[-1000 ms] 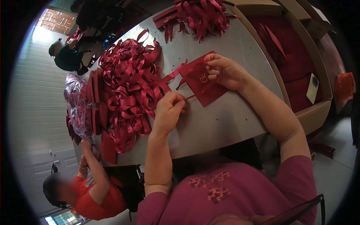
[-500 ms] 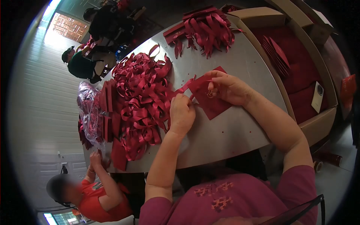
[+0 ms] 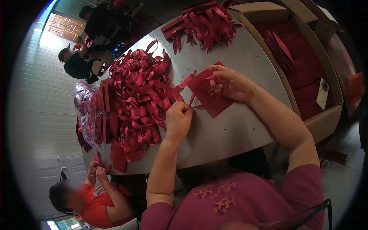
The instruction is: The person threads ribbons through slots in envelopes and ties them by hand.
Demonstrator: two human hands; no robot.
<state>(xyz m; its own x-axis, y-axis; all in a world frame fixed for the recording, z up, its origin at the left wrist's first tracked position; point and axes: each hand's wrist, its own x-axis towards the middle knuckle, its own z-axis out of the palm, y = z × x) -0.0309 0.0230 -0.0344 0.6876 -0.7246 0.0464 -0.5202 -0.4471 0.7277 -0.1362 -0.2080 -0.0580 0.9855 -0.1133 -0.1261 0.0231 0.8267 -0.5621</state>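
My right hand grips the upper part of a flat dark-red card, its fingers curled over a small gold print. A red ribbon runs from the card's left side to my left hand, whose thumb and finger are pinched on it just off the card's lower left edge. Another length of ribbon sticks out past the card's upper left corner. Just left of my left hand spreads a big heap of loose red ribbons.
Ribboned red cards are stacked at the table's far side. A cardboard box on the right holds red cards and a phone. A clear plastic bag lies at the left, near a person in orange. Others sit farther back.
My left hand has moved a little down and away from the card, so more ribbon shows between them. My right hand keeps its hold on the card. The whole view has shifted slightly.
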